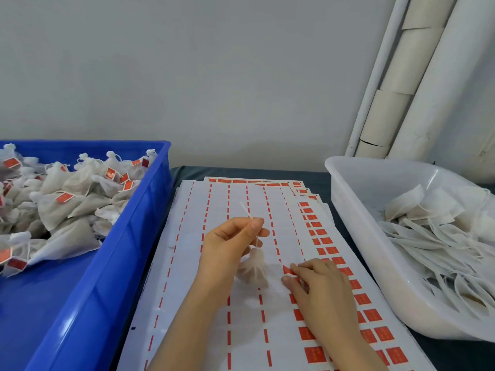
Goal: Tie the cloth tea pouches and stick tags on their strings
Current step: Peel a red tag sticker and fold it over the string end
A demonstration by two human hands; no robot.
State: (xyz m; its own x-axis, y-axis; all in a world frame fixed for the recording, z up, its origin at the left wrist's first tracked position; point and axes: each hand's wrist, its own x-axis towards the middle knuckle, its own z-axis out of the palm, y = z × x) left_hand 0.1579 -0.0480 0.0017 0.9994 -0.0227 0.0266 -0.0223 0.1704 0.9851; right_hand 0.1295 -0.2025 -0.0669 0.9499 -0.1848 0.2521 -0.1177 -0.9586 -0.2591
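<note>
Left hand pinches the string of a tied pouch; right hand pinches a tag; left bin holds many finished; right tub holds more untied.

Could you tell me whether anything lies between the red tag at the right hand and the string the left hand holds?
Nothing visible does. The right hand pinches the red tag on the sticker sheet; the left hand holds the string up beside it, the pouch hanging below, with only open space between tag and string.
</note>
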